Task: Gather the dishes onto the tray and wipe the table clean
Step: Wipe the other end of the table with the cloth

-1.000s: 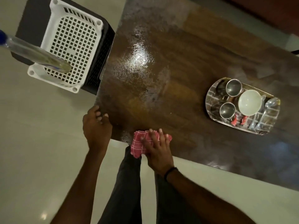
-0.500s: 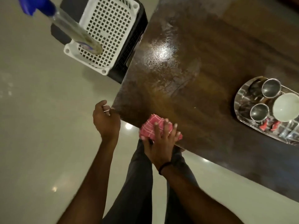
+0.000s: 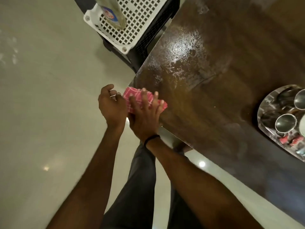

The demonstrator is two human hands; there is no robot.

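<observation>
My right hand presses flat, fingers spread, on a folded pink checked cloth at the near left corner of the dark wooden table. The tabletop shines wet around that corner. My left hand hovers just off the table's corner, beside the cloth, fingers curled and cupped below the edge, holding nothing that I can see. At the right edge a steel tray carries two steel cups and small red items; part of the tray is cut off by the frame.
A white perforated basket sits on a black stool past the table's left end, with a clear spray bottle standing over it. Pale glossy floor lies to the left and below. My legs stand against the table's near edge.
The cloth and my right hand slid left along the near edge to the table's corner. My left hand came off the corner and now sits beside the cloth. The view swung left.
</observation>
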